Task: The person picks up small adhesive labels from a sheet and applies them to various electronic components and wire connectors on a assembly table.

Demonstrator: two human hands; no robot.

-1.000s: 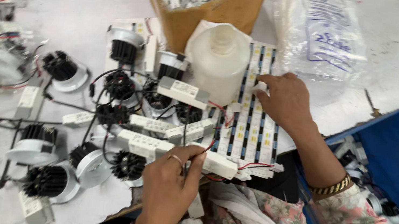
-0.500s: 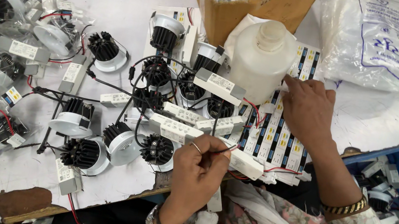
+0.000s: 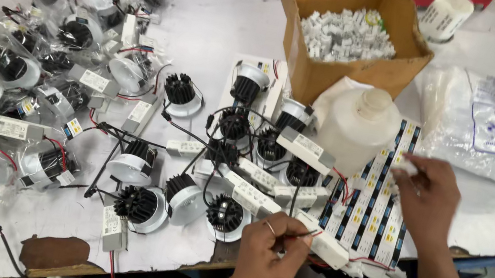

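head view: left hand [image 3: 264,257] pinches a thin wire [image 3: 302,235]; right hand [image 3: 425,194] pinches a small white piece [image 3: 407,166].
risk: plastic bottle [image 3: 358,128] beside right hand may tip if bumped.

Far bench [image 3: 216,11]: open white surface is being left free between the bagged lamps [image 3: 36,68] and the cardboard box [image 3: 353,39].
Centre: passage is being blocked by loose downlights [image 3: 183,195], tangled black wires and white driver boxes [image 3: 306,151].
Right of centre: the way is being barred by the white plastic bottle [image 3: 358,128], standing just before the box.
Right bench: a bare strip is being left between the strip panel [image 3: 380,196] and the plastic bag [image 3: 487,127], partly taken by the right hand [image 3: 424,194].
Near edge: room is being taken by the left hand [image 3: 267,258].
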